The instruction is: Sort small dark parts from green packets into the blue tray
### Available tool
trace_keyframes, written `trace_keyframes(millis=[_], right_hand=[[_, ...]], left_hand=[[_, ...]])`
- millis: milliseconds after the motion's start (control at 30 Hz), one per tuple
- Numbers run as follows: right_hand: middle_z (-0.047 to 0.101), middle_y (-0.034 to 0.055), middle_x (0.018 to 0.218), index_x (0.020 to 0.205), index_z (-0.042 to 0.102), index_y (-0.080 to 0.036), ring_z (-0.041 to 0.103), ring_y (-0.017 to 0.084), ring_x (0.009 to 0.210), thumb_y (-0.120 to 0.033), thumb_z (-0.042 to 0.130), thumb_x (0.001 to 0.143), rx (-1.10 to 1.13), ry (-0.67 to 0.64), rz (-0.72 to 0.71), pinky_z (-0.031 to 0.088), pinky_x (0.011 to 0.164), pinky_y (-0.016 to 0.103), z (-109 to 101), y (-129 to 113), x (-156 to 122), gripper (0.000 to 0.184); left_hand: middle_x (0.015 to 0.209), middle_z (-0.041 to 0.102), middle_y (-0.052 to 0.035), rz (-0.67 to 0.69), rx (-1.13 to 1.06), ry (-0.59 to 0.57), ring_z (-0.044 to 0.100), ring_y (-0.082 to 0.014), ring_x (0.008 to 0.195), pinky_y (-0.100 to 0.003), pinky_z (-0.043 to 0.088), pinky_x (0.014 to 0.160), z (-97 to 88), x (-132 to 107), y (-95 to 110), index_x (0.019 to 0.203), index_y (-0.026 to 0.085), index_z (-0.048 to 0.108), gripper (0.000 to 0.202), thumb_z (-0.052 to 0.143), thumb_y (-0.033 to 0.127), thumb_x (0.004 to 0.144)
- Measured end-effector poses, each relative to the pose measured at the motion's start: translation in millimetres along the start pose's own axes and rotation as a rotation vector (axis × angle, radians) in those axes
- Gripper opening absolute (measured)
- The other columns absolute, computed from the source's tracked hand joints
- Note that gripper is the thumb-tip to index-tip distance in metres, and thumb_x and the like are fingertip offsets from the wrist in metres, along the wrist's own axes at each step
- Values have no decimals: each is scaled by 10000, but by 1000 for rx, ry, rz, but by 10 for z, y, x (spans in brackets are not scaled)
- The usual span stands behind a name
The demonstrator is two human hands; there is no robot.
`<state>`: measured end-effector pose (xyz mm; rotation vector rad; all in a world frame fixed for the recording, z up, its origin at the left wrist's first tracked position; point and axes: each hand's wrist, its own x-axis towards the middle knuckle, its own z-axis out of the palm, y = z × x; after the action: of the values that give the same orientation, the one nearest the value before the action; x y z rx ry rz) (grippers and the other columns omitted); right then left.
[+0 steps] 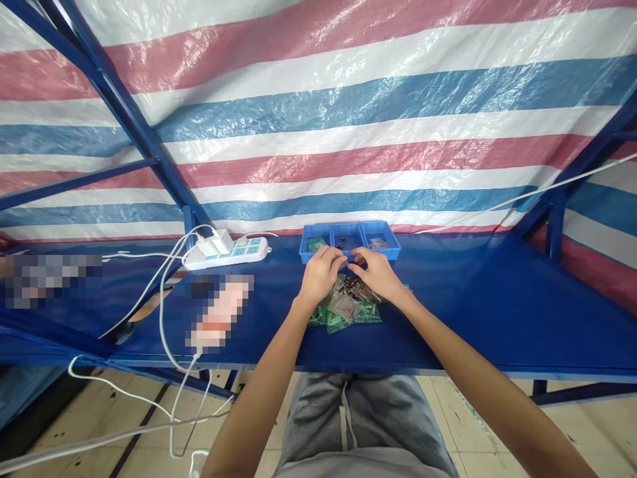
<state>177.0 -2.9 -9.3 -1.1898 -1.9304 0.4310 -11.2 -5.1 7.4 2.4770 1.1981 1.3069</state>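
Bagged parts (348, 309) lie inside the front edge of the counter (497, 299), which runs wide toward three o'clock, left hand (321, 269) and right hand (377, 267) at twelve, fingers (332, 256) curled, grasp impossible to tell.

Grey trousers (391, 418), pale drawstring (343, 417)

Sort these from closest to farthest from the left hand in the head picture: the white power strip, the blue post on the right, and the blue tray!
Starting from the left hand:
1. Blue tray: just beyond the hand.
2. White power strip: off to its left.
3. Blue post: far over on the right.
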Motion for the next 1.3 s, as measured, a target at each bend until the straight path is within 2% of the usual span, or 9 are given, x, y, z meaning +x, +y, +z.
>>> trace_keyframes(millis=[133, 300, 467, 700, 833, 933, 1100, 1200, 1300], right_hand=[[733, 36, 916, 977, 687, -217, 675, 215, 857, -330, 616, 901, 204, -48, 32, 488, 758, 323, -11, -112, -10, 154], [715, 26, 828, 821, 652, -208, 669, 212, 814, -367, 603, 886, 358, -35, 66, 490, 756, 329, -30, -176, -10, 178], [686, 24, 744, 843, 600, -209, 664, 204, 734, -405, 595, 881, 468, 23, 182, 482, 641, 300, -48, -109, 3, 201], [671, 28, 700, 884, 641, -199, 635, 190, 661, -443, 613, 869, 476, 88, 177, 464, 562, 284, -52, -30, 7, 246], [677, 22, 705, 1016, 637, -204, 664, 209, 676, -434, 630, 855, 480, 113, 198, 482, 554, 290, -63, -39, 6, 281], [684, 15, 717, 1082, 611, -217, 682, 216, 686, -417, 628, 855, 483, 124, 197, 492, 547, 289, -63, -36, 7, 303], [706, 47, 783, 958, 644, -198, 712, 215, 709, -369, 559, 880, 456, 102, 207, 490, 530, 270, -42, -17, 9, 206], [726, 73, 904, 980, 655, -184, 723, 200, 722, -306, 458, 909, 459, 79, 209, 487, 525, 259, -26, -21, 4, 242], [722, 65, 943, 1005, 653, -190, 706, 179, 693, -272, 467, 900, 404, 73, 173, 514, 577, 276, -11, -43, -3, 229]], left_hand=[[859, 649, -19, -63, -148, 47, 602, -143, 767, -265, 465, 738, 20, 7, 6, 940, 197, 588, 132, 530, 300, 998], [838, 644, -6, -127, -161, 55, 602, -131, 736, -245, 455, 703, 38, -10, -2, 973, 203, 557, 123, 526, 319, 997], [797, 634, 2, -137, -125, 7, 593, -132, 697, -245, 450, 678, 31, -15, -12, 1092, 212, 565, 142, 459, 269, 1018], [1052, 641, -66, -3, -106, -90, 628, -166, 862, -278, 501, 753, 28, -22, 2, 1146, 197, 566, 334, 459, 50, 866], [1098, 618, -73, 26, -87, -146, 622, -192, 901, -320, 526, 791, 10, -30, 47, 1182, 200, 558, 386, 560, 89, 813], [1103, 605, -70, 36, -60, -170, 616, -206, 967, -337, 527, 850, -4, -33, 66, 1183, 206, 580, 345, 603, 148, 845], [1099, 569, -57, 17, -27, -117, 613, -159, 877, -313, 526, 846, 7, -28, 29, 1089, 230, 674, 176, 570, 271, 953], [1063, 568, -63, 16, -15, -55, 617, -170, 920, -303, 515, 831, 23, -17, 2, 1044, 224, 698, 178, 542, 282, 983], [1025, 585, -66, -3, -35, -10, 617, -176, 924, -300, 507, 810, 25, -5, 3, 1010, 207, 692, 185, 519, 270, 998]])
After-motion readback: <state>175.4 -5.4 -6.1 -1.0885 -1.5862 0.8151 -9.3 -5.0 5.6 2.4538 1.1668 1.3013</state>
